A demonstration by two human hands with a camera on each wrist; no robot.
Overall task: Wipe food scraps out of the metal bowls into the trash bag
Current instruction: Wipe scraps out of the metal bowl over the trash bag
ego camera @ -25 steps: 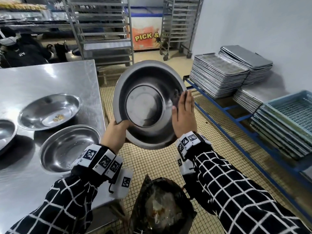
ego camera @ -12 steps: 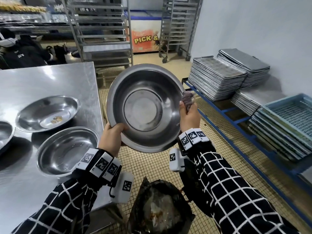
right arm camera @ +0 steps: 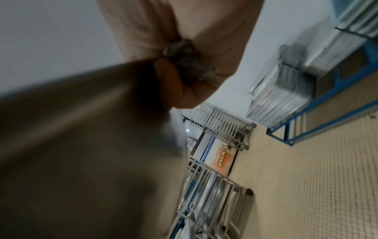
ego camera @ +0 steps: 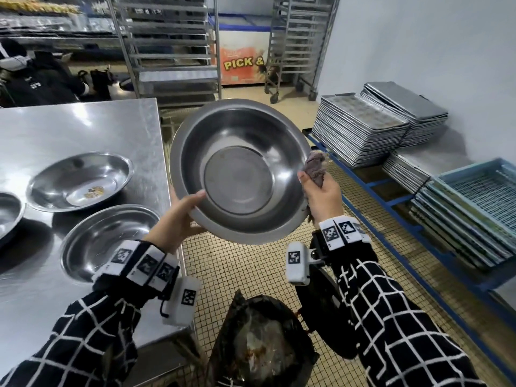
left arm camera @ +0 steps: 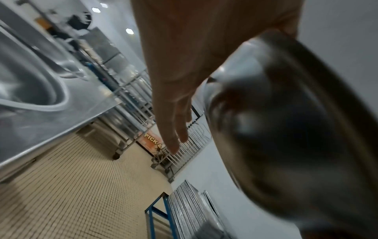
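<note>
In the head view I hold a large metal bowl [ego camera: 240, 174] tilted toward me above the open black trash bag [ego camera: 262, 344]. The bowl's inside looks clean. My left hand [ego camera: 181, 216] grips its lower left rim, thumb inside. My right hand [ego camera: 321, 196] clutches a bunched grey cloth [ego camera: 315, 166] against the right rim. The left wrist view shows my left hand [left arm camera: 180, 80] along the bowl's underside [left arm camera: 286, 129]. In the right wrist view the cloth [right arm camera: 188, 63] sits in my right hand [right arm camera: 184, 40] beside the blurred bowl [right arm camera: 81, 145].
The steel table [ego camera: 83, 127] at left carries a bowl with scraps [ego camera: 81, 180], an empty bowl [ego camera: 109, 238] and a cut-off third [ego camera: 8, 213]. Stacked metal trays [ego camera: 360, 132] and blue crates [ego camera: 480, 196] line the right wall. Wheeled racks [ego camera: 173, 51] stand behind.
My right hand left the bowl's inside, where it lay flat, and now bunches the cloth at the right rim. The bowl sank a little and my left thumb came over its rim.
</note>
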